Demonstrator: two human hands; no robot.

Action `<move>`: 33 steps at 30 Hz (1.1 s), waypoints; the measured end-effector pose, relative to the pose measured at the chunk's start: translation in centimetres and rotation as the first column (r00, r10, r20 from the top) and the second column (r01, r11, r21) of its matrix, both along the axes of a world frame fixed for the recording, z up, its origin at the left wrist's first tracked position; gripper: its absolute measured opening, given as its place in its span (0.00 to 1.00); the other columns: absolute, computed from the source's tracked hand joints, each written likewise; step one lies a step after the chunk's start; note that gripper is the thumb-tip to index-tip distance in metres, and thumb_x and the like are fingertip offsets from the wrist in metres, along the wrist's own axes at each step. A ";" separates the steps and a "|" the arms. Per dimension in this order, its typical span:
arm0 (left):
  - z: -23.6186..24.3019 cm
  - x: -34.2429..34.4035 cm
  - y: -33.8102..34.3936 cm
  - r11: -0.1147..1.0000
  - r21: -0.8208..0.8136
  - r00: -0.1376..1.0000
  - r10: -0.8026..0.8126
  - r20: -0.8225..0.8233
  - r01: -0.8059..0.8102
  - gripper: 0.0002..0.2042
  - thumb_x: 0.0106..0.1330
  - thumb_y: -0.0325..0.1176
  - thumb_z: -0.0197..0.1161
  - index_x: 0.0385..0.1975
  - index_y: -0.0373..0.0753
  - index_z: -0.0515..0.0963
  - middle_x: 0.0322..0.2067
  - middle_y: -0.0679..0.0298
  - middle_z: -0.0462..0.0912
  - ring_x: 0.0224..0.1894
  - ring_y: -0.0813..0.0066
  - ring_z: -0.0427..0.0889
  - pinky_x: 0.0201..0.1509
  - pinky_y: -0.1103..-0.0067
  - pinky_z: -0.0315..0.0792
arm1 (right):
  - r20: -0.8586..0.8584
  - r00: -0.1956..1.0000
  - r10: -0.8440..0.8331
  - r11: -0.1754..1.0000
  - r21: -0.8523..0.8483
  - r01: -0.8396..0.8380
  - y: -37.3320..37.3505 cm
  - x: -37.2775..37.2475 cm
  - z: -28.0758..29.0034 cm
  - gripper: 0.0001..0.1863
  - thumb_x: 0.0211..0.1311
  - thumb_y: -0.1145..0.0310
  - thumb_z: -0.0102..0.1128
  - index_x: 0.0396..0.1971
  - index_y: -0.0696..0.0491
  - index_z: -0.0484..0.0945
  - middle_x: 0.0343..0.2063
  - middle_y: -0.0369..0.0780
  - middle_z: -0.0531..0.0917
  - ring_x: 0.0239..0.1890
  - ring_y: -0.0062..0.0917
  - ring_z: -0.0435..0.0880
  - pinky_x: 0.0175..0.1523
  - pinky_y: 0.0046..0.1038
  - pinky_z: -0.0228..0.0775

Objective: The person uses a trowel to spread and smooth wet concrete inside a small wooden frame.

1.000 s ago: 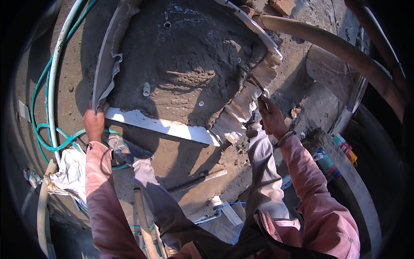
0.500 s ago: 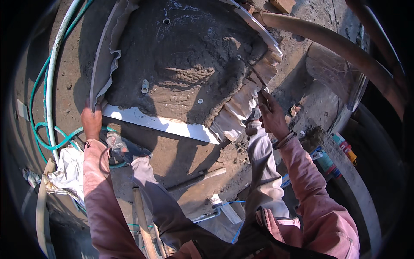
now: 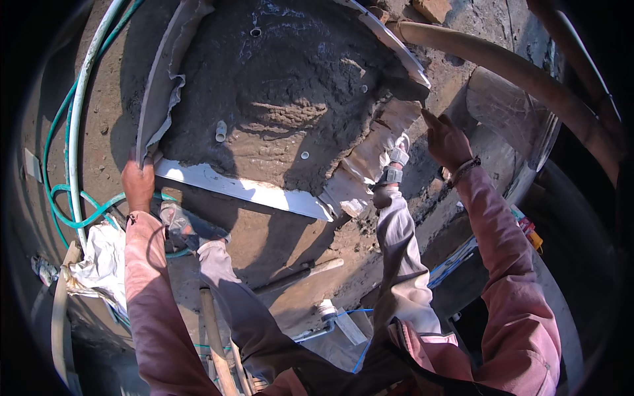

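Wet grey mortar [image 3: 218, 79] fills a broad, shallow tray with white edges [image 3: 244, 188] and ragged, crumpled sides. At its near left corner, my left hand [image 3: 139, 187] is closed around the tray's upright side wall. My right hand [image 3: 450, 142] is closed on a trowel, and the handle is mostly hidden by the fingers. The dark trowel blade [image 3: 404, 88] lies flat over the mortar's right edge, by the tray's far right rim. A short pipe stub [image 3: 221, 131] and a small white ring [image 3: 304, 155] sit in the mortar.
Green and white hoses [image 3: 78, 132] loop along the left, near a white cloth sack [image 3: 99, 261]. A thick brown pipe [image 3: 502, 49] crosses at upper right. My sandalled foot [image 3: 395, 162] stands beside the tray. A wooden handle [image 3: 307, 272] lies on the ground near my legs.
My right hand has moved away from me and to the right. The trowel has turned from edge-on to showing its flat blade. My left hand keeps its hold on the tray.
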State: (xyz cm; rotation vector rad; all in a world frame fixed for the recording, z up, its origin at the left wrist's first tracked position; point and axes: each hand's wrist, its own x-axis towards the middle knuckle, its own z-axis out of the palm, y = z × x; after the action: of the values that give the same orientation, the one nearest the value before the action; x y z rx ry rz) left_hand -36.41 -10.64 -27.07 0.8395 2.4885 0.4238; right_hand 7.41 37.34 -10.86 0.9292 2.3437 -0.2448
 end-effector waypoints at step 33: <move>1.9 0.9 2.1 0.999 0.012 0.997 0.029 0.065 -0.030 0.14 0.62 0.35 0.58 0.44 0.36 0.77 0.35 0.41 0.81 0.40 0.37 0.79 0.43 0.55 0.72 | -0.101 0.966 -0.237 0.912 -0.366 0.185 -9.7 -2.7 -3.2 0.25 0.63 0.74 0.51 0.61 0.54 0.68 0.41 0.56 0.81 0.45 0.51 0.82 0.50 0.40 0.73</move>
State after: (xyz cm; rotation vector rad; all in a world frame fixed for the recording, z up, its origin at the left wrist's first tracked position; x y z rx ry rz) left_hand -35.48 -8.53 -25.21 0.7826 2.4436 0.4701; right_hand 4.72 27.59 -14.11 1.0081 2.2183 -0.8195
